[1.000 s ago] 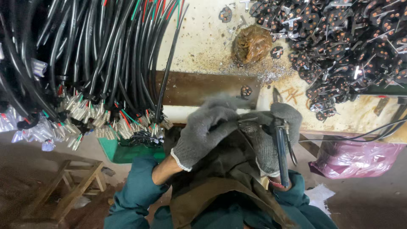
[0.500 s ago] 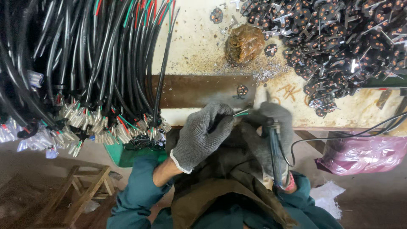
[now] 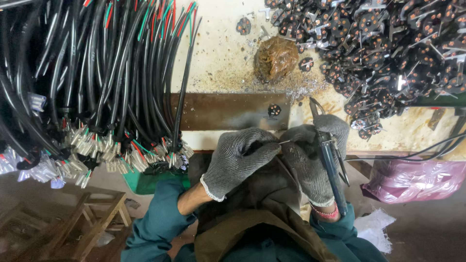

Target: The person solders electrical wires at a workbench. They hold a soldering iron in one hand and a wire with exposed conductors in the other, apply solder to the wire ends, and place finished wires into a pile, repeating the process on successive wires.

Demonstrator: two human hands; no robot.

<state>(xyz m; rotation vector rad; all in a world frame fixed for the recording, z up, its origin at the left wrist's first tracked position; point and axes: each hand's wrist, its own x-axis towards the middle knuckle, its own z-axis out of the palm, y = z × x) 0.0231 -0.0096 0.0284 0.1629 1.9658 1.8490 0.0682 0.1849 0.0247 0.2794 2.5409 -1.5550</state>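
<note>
**Hands drawn together at the counter edge**

While your left hand (image 3: 242, 157) pinches a thin metal pin or wire end (image 3: 286, 142) between gloved fingertips, your right hand (image 3: 310, 160) is clenched around a dark-handled soldering iron (image 3: 330, 170), its tip pointing up toward the counter (image 3: 223, 48). A second ago your left hand sat lower and further from the tool; it has since closed in, so both gloves now touch over your lap, just below the rusty metal strip (image 3: 228, 110). That reads as the small piece being brought to the iron for joining. Just above lies one black disc part (image 3: 274, 110) on the strip, then a brown lump (image 3: 275, 58) amid grit. A heap of black disc parts (image 3: 388, 53) fills the right; a bundle of black cables (image 3: 97, 82) hangs on the left.
</note>
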